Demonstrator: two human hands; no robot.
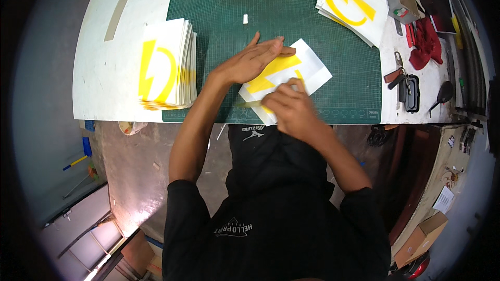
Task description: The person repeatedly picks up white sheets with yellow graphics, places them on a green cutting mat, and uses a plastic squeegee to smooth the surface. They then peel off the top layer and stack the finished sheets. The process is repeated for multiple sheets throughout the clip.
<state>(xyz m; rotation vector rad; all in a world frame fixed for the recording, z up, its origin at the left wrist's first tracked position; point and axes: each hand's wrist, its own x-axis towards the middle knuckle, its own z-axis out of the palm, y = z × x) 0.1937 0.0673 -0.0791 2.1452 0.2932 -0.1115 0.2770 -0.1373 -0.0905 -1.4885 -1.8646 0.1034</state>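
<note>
mid-frame, white sheet (316, 75) slants long-ways toward upper right, under flattened left hand (254, 61); right hand (291, 105) curled, pinch unclear.

White rectangular sheet with yellow shapes (319, 68): smooth, paper-like. Thick white-and-yellow stack at left (162, 37): similar paper-like finish. Broad green gridded mat (219, 0): matt, plastic-looking. Crumpled red cloth (427, 48): matt, creased. Black rectangular tray (413, 96): hard, plastic-looking. Black short-sleeved shirt (291, 208): matt fabric.
</note>
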